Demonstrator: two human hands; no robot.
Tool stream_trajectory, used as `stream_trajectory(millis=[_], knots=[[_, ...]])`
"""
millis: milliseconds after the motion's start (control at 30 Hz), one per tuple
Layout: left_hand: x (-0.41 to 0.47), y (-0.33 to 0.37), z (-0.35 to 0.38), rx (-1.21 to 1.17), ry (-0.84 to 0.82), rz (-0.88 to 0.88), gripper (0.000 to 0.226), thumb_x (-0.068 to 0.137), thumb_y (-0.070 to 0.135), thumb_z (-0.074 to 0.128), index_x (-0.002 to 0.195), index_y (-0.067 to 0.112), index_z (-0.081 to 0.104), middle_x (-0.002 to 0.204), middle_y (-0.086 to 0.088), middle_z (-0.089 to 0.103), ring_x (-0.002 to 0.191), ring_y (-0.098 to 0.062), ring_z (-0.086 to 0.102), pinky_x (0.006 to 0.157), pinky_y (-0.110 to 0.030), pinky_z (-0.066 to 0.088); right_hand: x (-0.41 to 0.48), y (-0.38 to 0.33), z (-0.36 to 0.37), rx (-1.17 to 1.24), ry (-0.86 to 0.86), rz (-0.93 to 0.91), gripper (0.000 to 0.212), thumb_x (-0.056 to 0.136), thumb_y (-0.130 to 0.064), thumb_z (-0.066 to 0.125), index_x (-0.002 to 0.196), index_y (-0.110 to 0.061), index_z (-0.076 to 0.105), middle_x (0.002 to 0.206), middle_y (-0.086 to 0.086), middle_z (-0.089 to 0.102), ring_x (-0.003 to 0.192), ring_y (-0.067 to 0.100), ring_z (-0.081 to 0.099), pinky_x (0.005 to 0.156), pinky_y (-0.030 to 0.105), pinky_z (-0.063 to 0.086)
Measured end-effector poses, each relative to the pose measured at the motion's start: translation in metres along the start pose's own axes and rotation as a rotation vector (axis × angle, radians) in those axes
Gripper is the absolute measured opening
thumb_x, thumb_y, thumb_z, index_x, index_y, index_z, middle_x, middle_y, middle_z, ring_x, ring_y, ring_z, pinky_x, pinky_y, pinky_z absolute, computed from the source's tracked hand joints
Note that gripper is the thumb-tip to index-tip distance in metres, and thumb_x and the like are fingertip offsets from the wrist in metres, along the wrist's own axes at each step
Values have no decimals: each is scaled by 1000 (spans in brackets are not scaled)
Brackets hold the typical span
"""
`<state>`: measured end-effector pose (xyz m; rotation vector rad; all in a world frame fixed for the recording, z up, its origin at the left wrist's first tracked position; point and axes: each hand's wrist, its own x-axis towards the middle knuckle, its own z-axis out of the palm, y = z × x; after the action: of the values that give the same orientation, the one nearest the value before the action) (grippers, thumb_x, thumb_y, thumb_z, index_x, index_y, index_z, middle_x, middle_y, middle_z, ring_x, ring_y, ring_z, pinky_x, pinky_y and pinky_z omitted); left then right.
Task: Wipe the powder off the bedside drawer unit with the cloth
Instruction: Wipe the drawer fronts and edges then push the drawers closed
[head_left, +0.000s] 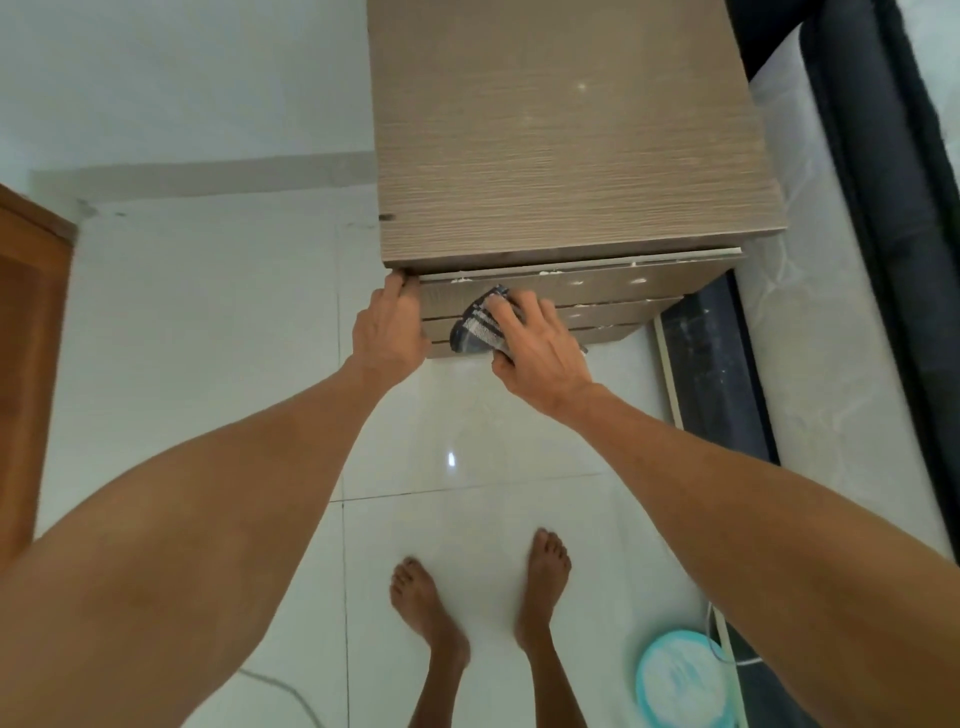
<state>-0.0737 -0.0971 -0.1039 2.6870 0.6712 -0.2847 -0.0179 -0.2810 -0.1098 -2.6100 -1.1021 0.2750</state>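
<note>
The person is standing barefoot on the white tiled floor (208, 322), looking down over a wood-grain drawer unit (561, 156) that is sitting against the bed (831, 260). The right hand (540, 353) is pressing a dark checked cloth (480, 325) flat against the unit's front, on the upper drawers near their left end. The right fingers (511, 314) are lying spread over the cloth's right part, with the thumb curling under its lower edge, so the cloth is being pinned between palm and drawer face; its left half is sticking out uncovered beyond the fingertips. The left hand (389, 332) is resting on the unit's front left corner, its fingers bent around the edge just under the top and holding nothing else. White powder (576, 283) is showing in specks and smears along the drawer edges to the right of the cloth, and faint spots are dotting the top. A round teal lid (680, 680) is lying on the floor by the right forearm.
</note>
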Motion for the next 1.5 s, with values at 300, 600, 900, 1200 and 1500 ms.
stream_trajectory(millis=[300, 600, 900, 1200, 1500], knots=[[-20, -8, -3, -44, -13, 60, 57, 82, 4, 61, 135, 11, 40, 136, -13, 45, 114, -35, 51, 88, -46, 48, 24, -34, 7, -9, 83, 11, 58, 84, -13, 67, 138, -17, 47, 136, 17, 46, 112, 35, 48, 91, 47, 52], [-23, -22, 7, -39, 91, -36, 58, 79, -4, 57, 133, 11, 44, 131, -14, 48, 118, -34, 47, 90, -46, 46, 53, -53, 33, -96, 55, 32, 53, 84, -12, 67, 136, -15, 53, 128, 15, 50, 109, 34, 47, 86, 47, 53], [-13, 19, 8, 89, 62, 145, 57, 76, 6, 65, 130, 9, 46, 128, -14, 54, 122, -32, 48, 98, -46, 42, 39, -12, 16, -190, 75, 101, 56, 78, -10, 74, 131, -14, 54, 122, 13, 53, 106, 34, 51, 83, 45, 52], [-9, 85, 32, 106, 30, 218, 69, 77, 8, 69, 140, 6, 39, 134, -14, 49, 126, -31, 43, 106, -44, 39, 14, 74, -4, -229, 96, 164, 70, 75, -3, 76, 138, -15, 49, 131, 14, 50, 110, 34, 49, 84, 44, 52], [-5, 127, 45, 118, 7, 204, 73, 81, 13, 69, 144, 5, 33, 140, -17, 42, 132, -33, 37, 111, -43, 33, -8, 154, -31, -222, 96, 227, 62, 83, -1, 66, 140, -13, 46, 136, 17, 45, 117, 38, 44, 91, 46, 50]])
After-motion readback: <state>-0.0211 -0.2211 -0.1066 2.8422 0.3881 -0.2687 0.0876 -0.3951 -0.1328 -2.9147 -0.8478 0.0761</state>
